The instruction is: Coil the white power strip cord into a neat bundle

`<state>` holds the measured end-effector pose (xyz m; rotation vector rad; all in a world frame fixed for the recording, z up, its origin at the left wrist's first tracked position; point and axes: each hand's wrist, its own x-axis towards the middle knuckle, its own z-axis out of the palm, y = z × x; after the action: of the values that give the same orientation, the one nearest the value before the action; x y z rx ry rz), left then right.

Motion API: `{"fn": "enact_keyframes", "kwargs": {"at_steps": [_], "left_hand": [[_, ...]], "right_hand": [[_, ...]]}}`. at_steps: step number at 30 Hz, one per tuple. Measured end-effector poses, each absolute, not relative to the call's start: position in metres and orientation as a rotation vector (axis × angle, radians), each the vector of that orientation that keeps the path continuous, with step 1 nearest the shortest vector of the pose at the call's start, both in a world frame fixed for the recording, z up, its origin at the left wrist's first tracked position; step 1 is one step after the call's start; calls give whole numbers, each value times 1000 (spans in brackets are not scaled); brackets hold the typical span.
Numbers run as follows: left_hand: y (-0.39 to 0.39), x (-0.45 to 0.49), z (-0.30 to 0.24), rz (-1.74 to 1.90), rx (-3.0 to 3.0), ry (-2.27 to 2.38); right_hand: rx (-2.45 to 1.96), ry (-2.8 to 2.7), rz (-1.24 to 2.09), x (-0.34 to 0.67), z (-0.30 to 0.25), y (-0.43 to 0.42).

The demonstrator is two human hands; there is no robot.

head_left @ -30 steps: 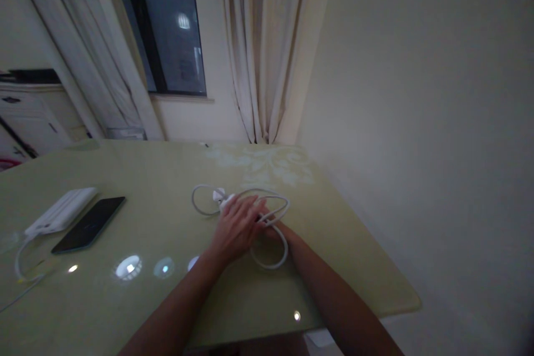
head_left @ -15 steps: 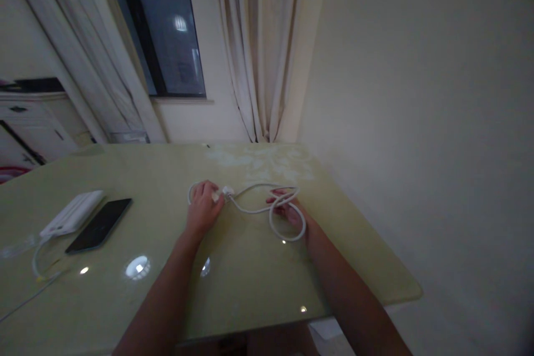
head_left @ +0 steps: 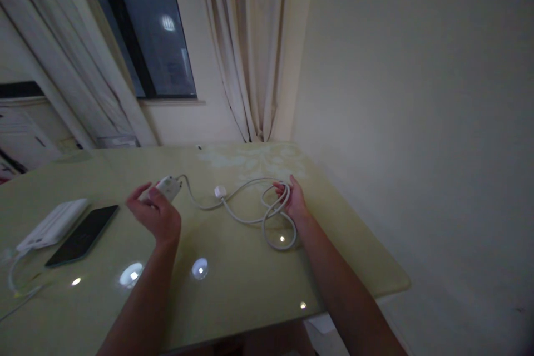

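Note:
My left hand (head_left: 156, 214) is raised above the left part of the table, its fingers closed on a white block (head_left: 169, 188) that looks like the socket end of an extension cord. A pale cord (head_left: 200, 207) leaves that block and runs right across the tabletop. Near its middle lies a white plug (head_left: 219, 192), touched by neither hand. My right hand (head_left: 294, 197) has its fingers curled around loose loops of the same cord, and some coils hang below the fingers. The fingers hide part of the block.
A dark smartphone (head_left: 82, 236) and a white power bank (head_left: 54, 223) with a white cable (head_left: 12, 272) lie on the left of the glossy greenish table (head_left: 233, 289). A wall (head_left: 375, 122) borders the right side; curtains (head_left: 250, 39) hang behind.
My left hand has moved left and turned, lifting the block off the table and drawing out cord. My right hand has shifted slightly up with the loops. The view has swung a little right.

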<state>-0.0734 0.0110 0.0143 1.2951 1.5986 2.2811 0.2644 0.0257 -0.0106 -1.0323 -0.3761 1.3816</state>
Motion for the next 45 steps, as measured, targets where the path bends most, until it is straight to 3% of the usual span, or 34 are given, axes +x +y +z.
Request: {"fn": "enact_keyframes", "kwargs": {"at_steps": [3, 9, 15, 20, 27, 34, 45], "left_hand": [[15, -78, 15, 2497, 1077, 1545], [47, -90, -10, 2185, 810, 1425], [56, -98, -29, 2184, 745, 1432], [55, -97, -22, 2273, 911, 1436], [45, -83, -5, 2268, 1135, 1411], [44, -71, -22, 1887, 1612, 1581], [41, -33, -40, 1416, 2323, 1418]], "right_hand": [[-1149, -478, 1245, 262, -13, 28], [-1248, -642, 1046, 272, -19, 31], [-1460, -857, 715, 284, -25, 31], [-1602, -990, 512, 290, -32, 35], [-1668, -1091, 504, 290, -42, 40], [-1680, -1110, 512, 286, -40, 38], [-1656, -1126, 514, 282, -43, 40]]}}
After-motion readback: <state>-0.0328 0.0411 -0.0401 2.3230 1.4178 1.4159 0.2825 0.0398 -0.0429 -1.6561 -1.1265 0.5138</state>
